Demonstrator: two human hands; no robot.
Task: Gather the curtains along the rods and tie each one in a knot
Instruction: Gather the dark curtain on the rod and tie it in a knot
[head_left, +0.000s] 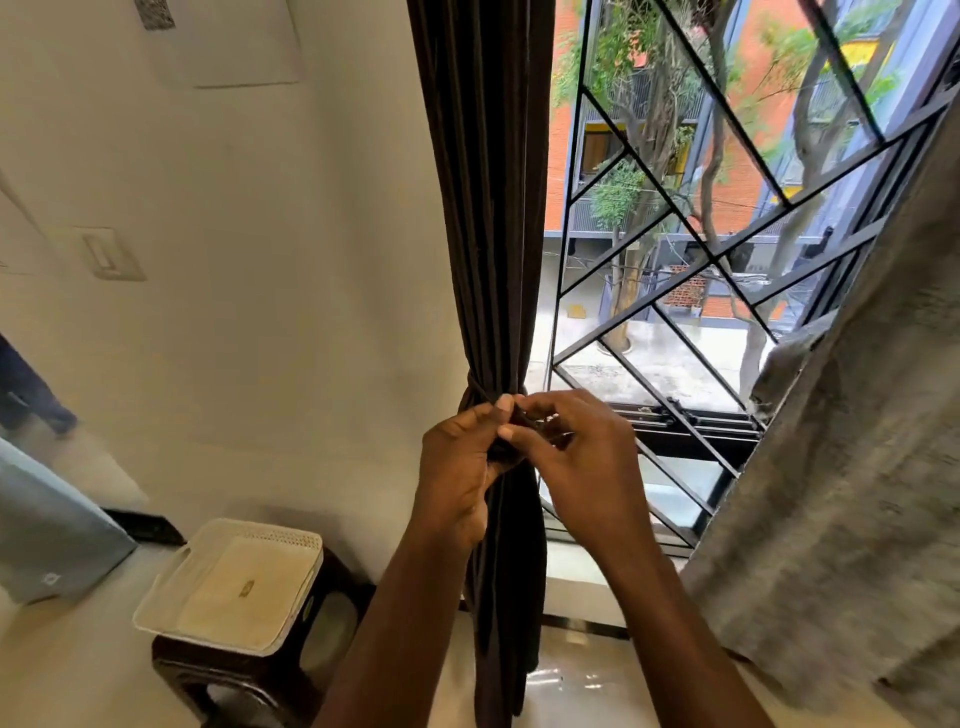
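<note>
Just below the frame's centre, the left hand (460, 467) and right hand (576, 457) meet, both with fingers curled, pinching the ends of a thin dark fabric band (477, 388) that cinches the gathered dark brown pleated curtain (485, 208). The curtain hangs from 12 to 6 o'clock. At 4 o'clock drapes a loose grey woven curtain (831, 467). At 7 o'clock a white plastic tray (171, 587) sits on a dark wooden stool (244, 675). Beyond, at 1 o'clock, is a black metal window grille (680, 213).
</note>
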